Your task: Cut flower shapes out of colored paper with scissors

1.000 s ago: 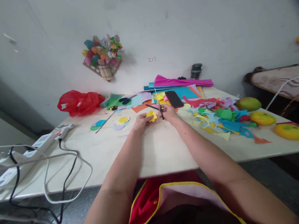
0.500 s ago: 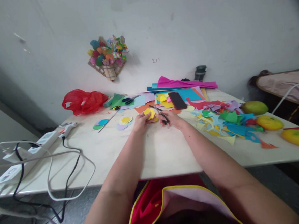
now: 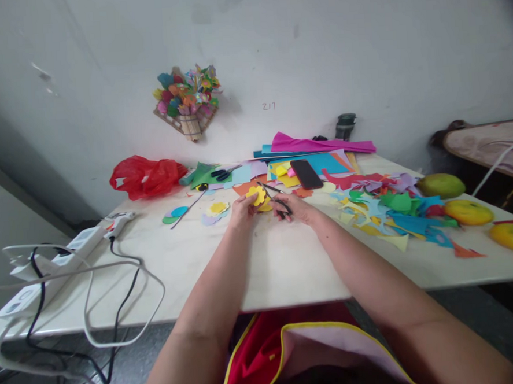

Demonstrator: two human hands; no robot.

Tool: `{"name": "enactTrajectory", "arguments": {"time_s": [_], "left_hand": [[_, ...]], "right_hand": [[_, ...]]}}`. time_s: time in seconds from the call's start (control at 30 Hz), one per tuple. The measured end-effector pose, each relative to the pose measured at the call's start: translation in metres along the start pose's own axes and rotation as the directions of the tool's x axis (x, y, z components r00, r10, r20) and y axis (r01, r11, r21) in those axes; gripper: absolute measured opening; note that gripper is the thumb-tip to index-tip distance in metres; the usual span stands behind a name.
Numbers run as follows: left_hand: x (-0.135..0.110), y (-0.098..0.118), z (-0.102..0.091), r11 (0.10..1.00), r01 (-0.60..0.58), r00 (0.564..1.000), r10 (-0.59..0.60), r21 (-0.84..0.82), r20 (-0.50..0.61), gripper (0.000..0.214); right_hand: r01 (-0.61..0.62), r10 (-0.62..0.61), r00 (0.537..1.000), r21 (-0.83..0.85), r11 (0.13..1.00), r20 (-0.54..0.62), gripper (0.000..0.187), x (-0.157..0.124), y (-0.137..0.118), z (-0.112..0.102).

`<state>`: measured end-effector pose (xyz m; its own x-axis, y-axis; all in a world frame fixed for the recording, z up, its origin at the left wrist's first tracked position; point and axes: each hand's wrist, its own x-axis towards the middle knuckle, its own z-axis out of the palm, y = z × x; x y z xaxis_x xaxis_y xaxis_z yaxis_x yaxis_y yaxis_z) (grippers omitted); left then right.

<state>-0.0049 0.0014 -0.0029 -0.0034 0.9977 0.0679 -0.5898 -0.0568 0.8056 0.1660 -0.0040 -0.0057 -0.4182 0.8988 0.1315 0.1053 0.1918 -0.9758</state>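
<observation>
My left hand [image 3: 242,209] pinches a yellow paper flower [image 3: 256,195] with a scalloped edge, held just above the table. In my right hand [image 3: 293,206] is a pair of scissors [image 3: 283,207], dark-handled, the fingers closed round the handles. Their blades are apart and point up and left, close to the flower's right edge. Whether they touch the paper I cannot tell. More yellow paper shows just under the flower. Left of my hands lies another yellow flower [image 3: 218,208] on pale lilac and blue paper shapes.
Paper scraps [image 3: 400,206] and several mango-like fruits [image 3: 468,211] lie on the right. A phone [image 3: 306,174] rests behind my right hand, near coloured sheets [image 3: 323,144]. Further left are spare scissors [image 3: 226,173], a red plastic bag [image 3: 146,176] and a power strip [image 3: 48,271] with cables.
The scissor blades look slightly wider apart than before. Both hands keep nearly the same places, and the whole view has shifted a little.
</observation>
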Motion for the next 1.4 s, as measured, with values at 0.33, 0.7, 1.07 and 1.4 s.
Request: {"name": "enactTrajectory", "arguments": {"time_s": [0.33,0.7,1.07,1.4], "left_hand": [[0.003,-0.004,0.0,1.0,0.007,1.0,-0.007,0.023,-0.017,0.012],[0.005,-0.008,0.001,1.0,-0.005,1.0,0.006,0.025,-0.029,0.014],[0.007,-0.013,0.0,0.998,-0.036,0.999,0.038,0.053,-0.038,0.018],[0.007,-0.013,0.001,0.998,-0.028,0.998,0.03,0.051,-0.055,0.019]], "right_hand": [[0.003,-0.003,1.0,-0.006,1.0,-0.03,0.024,-0.002,-0.002,0.006],[-0.018,0.017,0.995,-0.01,1.0,-0.096,0.025,-0.003,-0.006,0.012],[-0.03,0.028,0.99,-0.013,0.999,-0.14,0.02,-0.003,-0.007,0.017],[-0.069,0.067,0.984,-0.005,0.998,-0.166,0.014,-0.002,-0.01,0.019]]}}
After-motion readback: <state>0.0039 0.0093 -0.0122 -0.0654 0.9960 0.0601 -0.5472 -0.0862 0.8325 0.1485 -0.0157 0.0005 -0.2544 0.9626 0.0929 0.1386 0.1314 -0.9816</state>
